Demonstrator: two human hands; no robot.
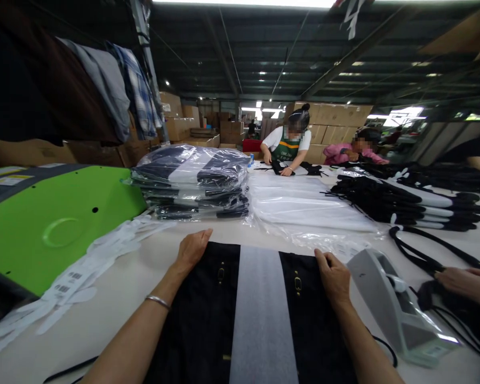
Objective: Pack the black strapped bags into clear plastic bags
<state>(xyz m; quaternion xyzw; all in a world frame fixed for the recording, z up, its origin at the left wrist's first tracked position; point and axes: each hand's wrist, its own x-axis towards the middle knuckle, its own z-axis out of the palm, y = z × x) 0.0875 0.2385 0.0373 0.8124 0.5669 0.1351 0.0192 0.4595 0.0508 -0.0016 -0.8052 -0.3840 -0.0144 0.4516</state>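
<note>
A black fabric bag (208, 314) lies flat on the table in front of me, with a white paper band (262, 314) down its middle. Small gold-coloured metal fittings show on both black sides. My left hand (194, 249) grips the bag's far left corner, thumb and fingers pinched on the edge. At the far right corner my right hand (333, 274) is closed on the edge in the same way. The bag's near end runs out of view below.
Beyond the bag stand a stack of plastic-wrapped bags (192, 181) and white plastic sleeves (304, 208). A green machine (64, 224) with label strips (76, 277) is left. To the right are a grey-white device (400, 309), piled black bags (416, 202) and another person's hand (466, 285).
</note>
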